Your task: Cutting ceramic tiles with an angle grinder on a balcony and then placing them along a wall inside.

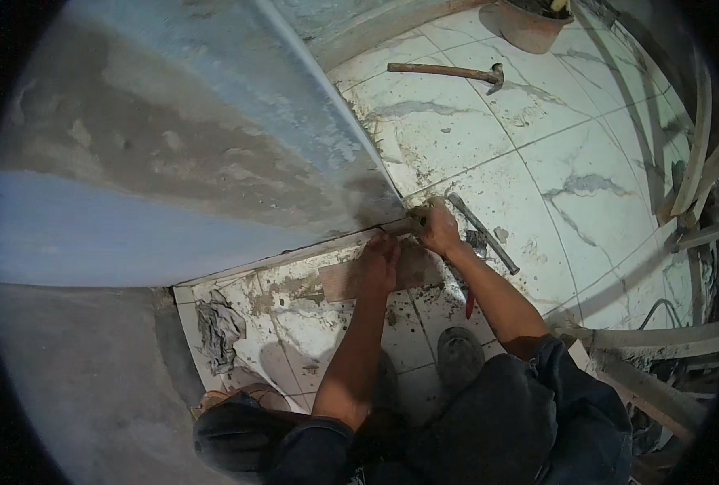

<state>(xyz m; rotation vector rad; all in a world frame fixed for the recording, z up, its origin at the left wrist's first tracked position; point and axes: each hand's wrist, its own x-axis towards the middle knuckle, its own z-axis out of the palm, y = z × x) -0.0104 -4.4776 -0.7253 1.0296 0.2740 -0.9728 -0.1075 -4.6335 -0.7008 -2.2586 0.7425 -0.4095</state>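
Note:
At the foot of the wall, my left hand (378, 265) bends its fingers against the narrow skirting strip (295, 255); whatever it may hold is hidden. My right hand (438, 229) is closed at the wall's outer corner, around something small and dark that I cannot make out. Under and beside my hands lies a flat reddish-brown board (339, 281), partly covered by my left hand. Just right of my right hand, a grey metal bar (484, 233) rests on the tiles. Partly behind my right forearm is a tool with a red handle (469, 305).
A claw hammer (444, 71) lies on the marbled tile floor (577, 186), with a bucket (531, 29) beyond it. Mortar crumbs scatter around the corner. A crumpled grey cloth (219, 330) lies at left. Wooden pieces (658, 338) crowd the right side. My shoe (459, 356) stands close by.

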